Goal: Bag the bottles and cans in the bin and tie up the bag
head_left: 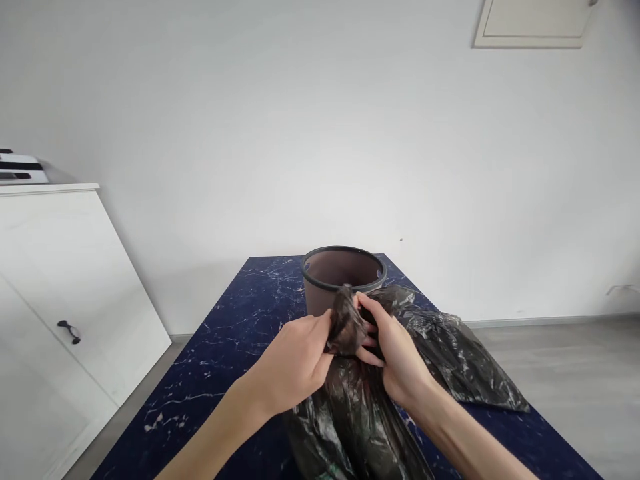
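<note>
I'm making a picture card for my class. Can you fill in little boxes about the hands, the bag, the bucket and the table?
left hand: fingers closed on the gathered top of the black plastic bag
right hand: fingers pinching the same bunched part from the other side
bag: dark, crinkly, lying on the table, spreading to the right
bucket: dark, round, open top, upright just behind the bag
table: dark blue with white marble veins
nearby: white cabinet on the left, with a black handle
</note>
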Demonstrator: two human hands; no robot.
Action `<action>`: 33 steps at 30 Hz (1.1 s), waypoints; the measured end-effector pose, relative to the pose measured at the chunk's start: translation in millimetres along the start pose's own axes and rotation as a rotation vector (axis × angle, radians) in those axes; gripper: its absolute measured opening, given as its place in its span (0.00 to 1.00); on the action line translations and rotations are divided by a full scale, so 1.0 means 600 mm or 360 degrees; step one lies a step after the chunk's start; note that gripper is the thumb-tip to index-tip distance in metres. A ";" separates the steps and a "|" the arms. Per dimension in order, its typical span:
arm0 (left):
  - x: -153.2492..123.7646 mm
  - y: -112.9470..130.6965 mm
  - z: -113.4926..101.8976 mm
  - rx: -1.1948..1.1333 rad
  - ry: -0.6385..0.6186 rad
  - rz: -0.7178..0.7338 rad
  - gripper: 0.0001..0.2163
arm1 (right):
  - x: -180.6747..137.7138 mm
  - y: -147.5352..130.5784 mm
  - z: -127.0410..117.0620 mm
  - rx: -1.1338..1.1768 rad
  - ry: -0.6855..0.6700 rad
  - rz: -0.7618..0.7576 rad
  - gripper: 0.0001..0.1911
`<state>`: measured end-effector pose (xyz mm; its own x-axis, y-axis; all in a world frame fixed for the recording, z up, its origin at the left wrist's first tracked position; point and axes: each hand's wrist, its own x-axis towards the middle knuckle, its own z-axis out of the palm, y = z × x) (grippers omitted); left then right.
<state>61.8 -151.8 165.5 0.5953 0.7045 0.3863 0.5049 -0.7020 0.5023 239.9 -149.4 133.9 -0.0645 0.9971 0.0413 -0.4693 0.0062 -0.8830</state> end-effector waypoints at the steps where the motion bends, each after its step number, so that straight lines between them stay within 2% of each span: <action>1: 0.002 -0.002 0.003 0.0118 -0.0033 0.0086 0.10 | 0.002 0.007 -0.001 -0.0086 0.0074 -0.0006 0.23; 3: 0.004 -0.006 0.009 0.0269 -0.0088 0.0237 0.10 | 0.002 0.017 -0.006 -0.0243 0.0038 -0.0066 0.22; 5: 0.003 -0.009 0.012 0.0305 -0.0098 0.0284 0.10 | 0.001 0.024 -0.016 -0.0272 -0.0135 -0.0099 0.20; 7: 0.001 -0.009 0.012 0.0279 -0.0042 0.0233 0.10 | 0.001 0.026 -0.026 -0.0197 -0.0283 -0.0061 0.16; 10: 0.000 -0.008 0.010 0.0179 0.0079 0.0121 0.10 | 0.004 0.025 -0.038 0.0005 -0.0381 0.0039 0.12; 14: 0.004 -0.011 0.009 0.0149 0.0107 0.0096 0.10 | 0.011 0.023 -0.044 0.0101 -0.0313 0.0078 0.17; 18: 0.009 -0.011 0.007 0.0148 -0.0009 0.0106 0.09 | 0.011 0.017 -0.045 -0.0058 -0.0231 -0.0049 0.24; 23: 0.010 -0.003 0.004 0.0121 -0.0101 0.0040 0.11 | 0.006 0.003 -0.040 -0.0291 -0.0344 -0.0079 0.32; 25: 0.011 -0.003 0.002 0.0146 -0.0071 0.0071 0.13 | 0.005 0.000 -0.037 -0.0334 -0.0341 -0.0104 0.32; 30: 0.026 -0.007 -0.017 0.0375 0.0228 0.0358 0.16 | 0.019 0.004 -0.031 -0.0451 -0.0235 -0.0178 0.31; 31: 0.032 -0.005 -0.026 0.0420 0.0216 0.0386 0.16 | 0.024 0.006 -0.029 -0.0466 -0.0214 -0.0169 0.31; 33: 0.046 0.006 -0.044 0.0481 0.0071 0.0412 0.15 | 0.032 0.011 -0.023 -0.0483 -0.0170 -0.0172 0.28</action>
<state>63.3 -131.9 198.5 0.7026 0.4992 0.5071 0.5067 -0.8513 0.1361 247.5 -129.0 122.4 -0.1278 0.9759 0.1770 -0.1957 0.1501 -0.9691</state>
